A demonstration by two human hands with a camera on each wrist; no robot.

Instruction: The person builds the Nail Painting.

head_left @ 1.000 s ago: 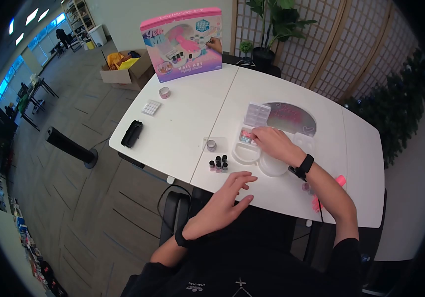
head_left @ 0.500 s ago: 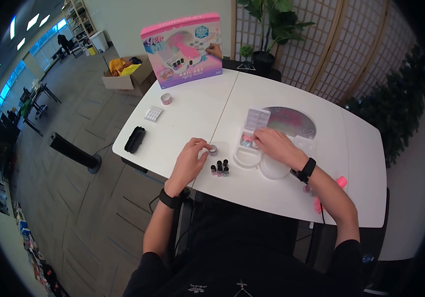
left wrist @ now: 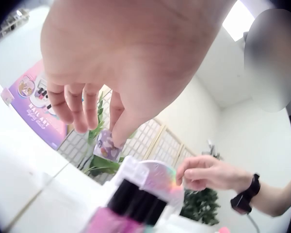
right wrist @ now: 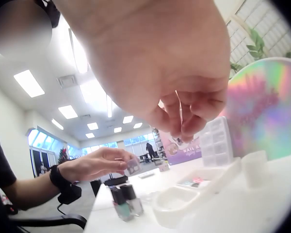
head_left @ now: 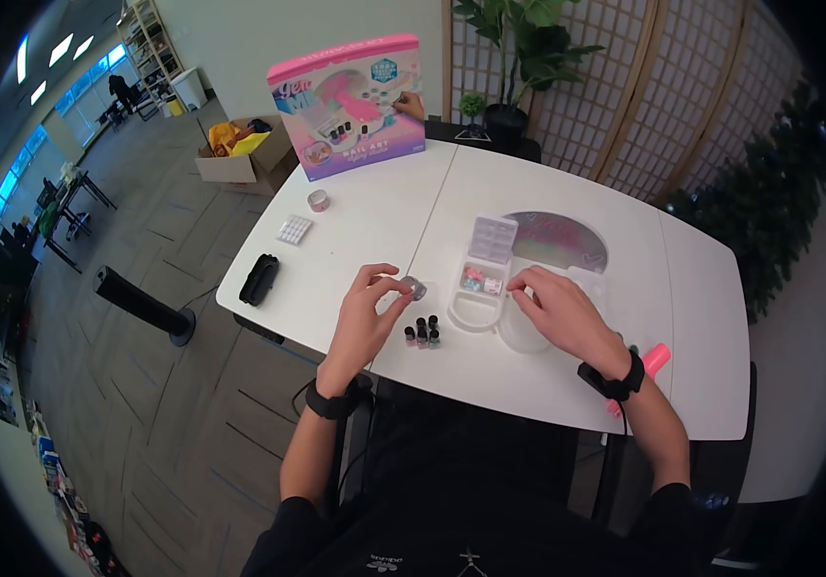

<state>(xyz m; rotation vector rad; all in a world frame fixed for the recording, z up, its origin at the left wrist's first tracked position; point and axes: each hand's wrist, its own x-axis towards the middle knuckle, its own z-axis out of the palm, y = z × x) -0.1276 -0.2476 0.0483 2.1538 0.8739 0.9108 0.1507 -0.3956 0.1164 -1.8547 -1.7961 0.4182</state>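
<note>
Between thumb and forefinger, my left hand (head_left: 367, 322) pinches a small purple-patterned roll (left wrist: 108, 147), held just over the table left of the white tray. My right hand (head_left: 571, 317) hovers at the tray's right side, fingers loosely bent, with nothing seen in them. The white tray (head_left: 473, 320) has an open compartment lid (head_left: 495, 238) standing at its back. Small pink and blue pieces (head_left: 471, 279) lie in one compartment, with a white piece (head_left: 492, 286) beside them. Several black-capped nail polish bottles (head_left: 421, 334) stand in front of my left hand.
An oval shiny panel (head_left: 562, 240) rises behind the tray. At the back left stands the nail art box (head_left: 350, 106). Another small roll (head_left: 317, 200), a white blister-like pack (head_left: 294, 230) and a black case (head_left: 259, 280) lie to the left. A pink item (head_left: 656, 359) sits by my right forearm.
My left hand has moved left to the small roll and picked it up. My right hand has drawn back to the right from the compartment, exposing the pieces in it.
</note>
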